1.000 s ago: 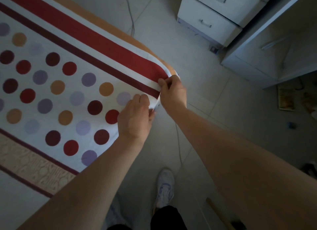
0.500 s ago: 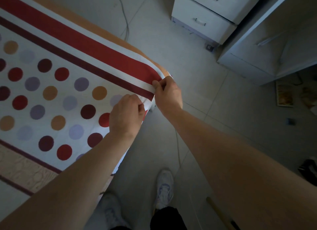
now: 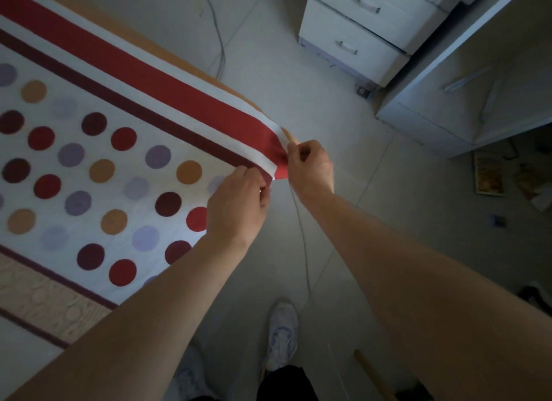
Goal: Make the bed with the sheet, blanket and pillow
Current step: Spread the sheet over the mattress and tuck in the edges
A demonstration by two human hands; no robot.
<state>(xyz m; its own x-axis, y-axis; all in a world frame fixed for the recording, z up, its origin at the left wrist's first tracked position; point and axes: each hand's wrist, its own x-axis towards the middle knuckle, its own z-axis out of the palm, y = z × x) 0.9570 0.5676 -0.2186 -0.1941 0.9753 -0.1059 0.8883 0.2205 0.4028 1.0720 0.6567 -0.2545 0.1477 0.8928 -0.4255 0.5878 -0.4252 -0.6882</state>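
Observation:
A white sheet (image 3: 98, 167) with coloured dots and red and maroon stripes lies spread over the bed, filling the left half of the head view. Its corner hangs at the bed's near right corner. My left hand (image 3: 236, 203) pinches the sheet's edge just below the maroon stripe. My right hand (image 3: 310, 164) grips the corner where the red stripe ends, fingers curled round the cloth. A sliver of orange mattress edge (image 3: 227, 86) shows beyond the sheet. No blanket or pillow is in view.
A white drawer unit (image 3: 358, 33) and a grey cabinet (image 3: 466, 92) stand at the upper right. A thin cable (image 3: 301, 236) runs across the tiled floor. My white shoe (image 3: 282, 332) is below. Papers (image 3: 490, 176) litter the floor at right.
Both hands have kept hold of the sheet corner and shifted slightly; my right hand now holds the corner's red end more folded under. The view moved a little.

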